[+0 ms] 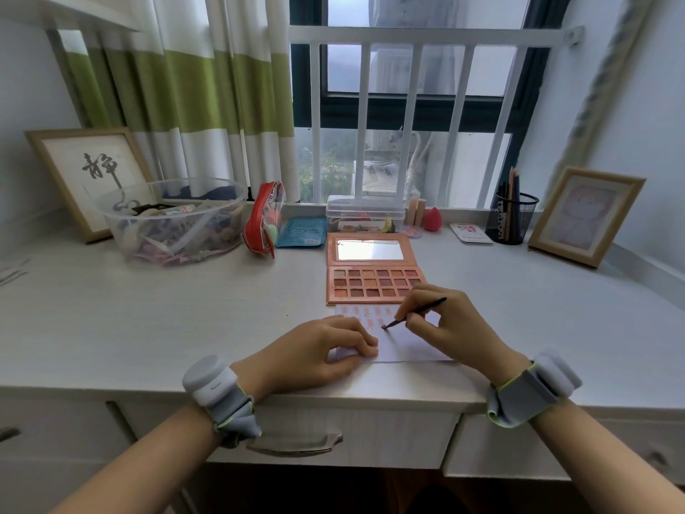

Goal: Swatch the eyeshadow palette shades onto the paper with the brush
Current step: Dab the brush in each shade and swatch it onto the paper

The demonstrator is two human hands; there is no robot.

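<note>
An orange eyeshadow palette (374, 285) lies open on the desk, mirror lid tilted back, with several rows of warm shades. Just in front of it lies a white paper (411, 346) carrying several pinkish swatches along its top edge. My right hand (441, 322) pinches a thin dark brush (415, 313), whose tip touches the paper below the swatch rows. My left hand (318, 350) rests flat on the paper's left part, fingers curled, pinning it down.
At the back stand a clear bowl of clutter (174, 220), a red pouch (263, 220), a blue packet (302, 231), a clear box (365, 213), a red sponge (432, 218), a mesh pencil cup (511, 217) and two picture frames (587, 215). A drawer handle (293, 445) sits below the desk edge.
</note>
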